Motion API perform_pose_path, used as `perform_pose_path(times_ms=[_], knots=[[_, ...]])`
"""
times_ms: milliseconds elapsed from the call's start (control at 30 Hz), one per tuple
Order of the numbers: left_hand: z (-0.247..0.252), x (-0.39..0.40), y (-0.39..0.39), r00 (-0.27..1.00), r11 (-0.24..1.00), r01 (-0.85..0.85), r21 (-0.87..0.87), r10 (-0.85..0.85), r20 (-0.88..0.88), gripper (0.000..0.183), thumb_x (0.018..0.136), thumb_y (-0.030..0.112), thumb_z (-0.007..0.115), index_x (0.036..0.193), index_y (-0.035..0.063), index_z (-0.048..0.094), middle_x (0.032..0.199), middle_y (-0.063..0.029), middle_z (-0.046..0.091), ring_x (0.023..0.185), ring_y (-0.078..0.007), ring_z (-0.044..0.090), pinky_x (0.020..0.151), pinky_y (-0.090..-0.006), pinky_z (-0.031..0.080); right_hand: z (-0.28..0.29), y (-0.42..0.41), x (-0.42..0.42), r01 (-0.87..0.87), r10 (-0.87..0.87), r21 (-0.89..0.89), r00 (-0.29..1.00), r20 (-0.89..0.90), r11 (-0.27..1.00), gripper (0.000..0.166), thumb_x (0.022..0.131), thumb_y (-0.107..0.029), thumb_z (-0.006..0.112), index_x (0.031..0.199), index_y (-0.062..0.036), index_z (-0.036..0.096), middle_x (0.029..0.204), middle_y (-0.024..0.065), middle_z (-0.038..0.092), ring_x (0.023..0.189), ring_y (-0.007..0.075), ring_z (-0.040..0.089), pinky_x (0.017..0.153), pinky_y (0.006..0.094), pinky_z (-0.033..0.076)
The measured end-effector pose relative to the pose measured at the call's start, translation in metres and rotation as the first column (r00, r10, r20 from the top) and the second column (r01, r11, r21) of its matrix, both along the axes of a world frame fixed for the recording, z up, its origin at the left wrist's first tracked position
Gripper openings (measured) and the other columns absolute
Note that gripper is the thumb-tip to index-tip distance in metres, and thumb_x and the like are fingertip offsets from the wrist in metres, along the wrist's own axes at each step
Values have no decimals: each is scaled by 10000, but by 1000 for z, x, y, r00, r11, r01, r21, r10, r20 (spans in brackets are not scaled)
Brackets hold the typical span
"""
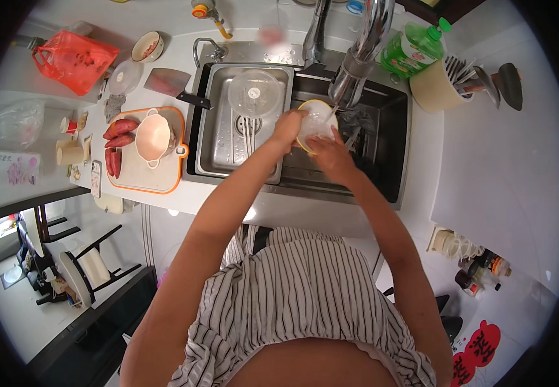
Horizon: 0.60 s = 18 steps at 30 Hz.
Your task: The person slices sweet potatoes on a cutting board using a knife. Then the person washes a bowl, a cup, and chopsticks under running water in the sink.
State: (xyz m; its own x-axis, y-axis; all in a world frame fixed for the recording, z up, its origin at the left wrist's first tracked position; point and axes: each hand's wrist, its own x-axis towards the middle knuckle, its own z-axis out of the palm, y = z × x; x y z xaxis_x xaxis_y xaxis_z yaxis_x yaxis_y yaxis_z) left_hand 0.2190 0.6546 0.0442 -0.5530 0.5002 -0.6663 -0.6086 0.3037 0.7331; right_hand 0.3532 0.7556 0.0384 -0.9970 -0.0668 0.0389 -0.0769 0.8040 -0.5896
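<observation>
Over the right sink basin (308, 169) my left hand (289, 128) grips the left rim of a white bowl with a yellow edge (316, 104). My right hand (330, 155) is at the bowl's lower right side, its fingers reaching inside; whether it also grips the bowl I cannot tell. Water runs from the chrome faucet (345, 80) into the bowl. In the left steel basin (212, 150) lie a round clear plastic lid (255, 94) and several pale chopsticks (248, 138). A dark plastic bag (357, 121) lies in the right basin, behind the bowl.
Left of the sink, a cutting board (139, 181) carries reddish sweet potatoes (120, 128) and a pink two-handled colander (153, 138). A cleaver (168, 82) lies with its handle over the sink edge. Green dish soap (412, 48) and a utensil holder (436, 89) stand at the right.
</observation>
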Motion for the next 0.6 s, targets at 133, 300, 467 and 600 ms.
perform_pose_path(times_ms=[133, 300, 467, 600], knots=[[-5, 18, 1, 985, 982, -168, 89, 165, 46, 396, 778, 199, 500, 1132, 23, 484, 1024, -137, 559, 883, -271, 565, 665, -394, 492, -4, 5, -5, 22, -24, 227, 1000, 6, 974, 281, 789, -116, 568, 1060, -61, 523, 1021, 156, 572, 972, 283, 547, 930, 426, 356], [-40, 41, 12, 924, 900, -363, 241, 381, -32, 385, 800, 164, 494, 1152, 9, 474, 1043, -155, 559, 924, -229, 543, 824, -301, 410, 30, -37, -23, 343, -274, -159, 899, 340, 926, 326, 764, -24, 513, 1088, -65, 499, 942, 167, 591, 920, 292, 560, 860, 408, 401], [-29, 30, -1, 959, 964, -249, 95, 259, -114, 333, 846, 242, 465, 1101, 30, 499, 992, -109, 566, 918, -213, 548, 774, -327, 447, 8, -23, 1, 75, -75, -40, 997, -4, 996, 395, 737, -5, 530, 1123, -74, 490, 990, 140, 587, 972, 296, 539, 986, 504, 260], [1, 35, -2, 973, 974, -227, 20, 228, -21, 398, 816, 281, 525, 1114, 17, 523, 991, -125, 593, 911, -223, 555, 809, -317, 417, -1, 11, 13, -39, 79, 231, 983, -168, 972, 396, 733, -31, 554, 1122, -77, 498, 1040, 118, 569, 1033, 285, 505, 1003, 584, 152]])
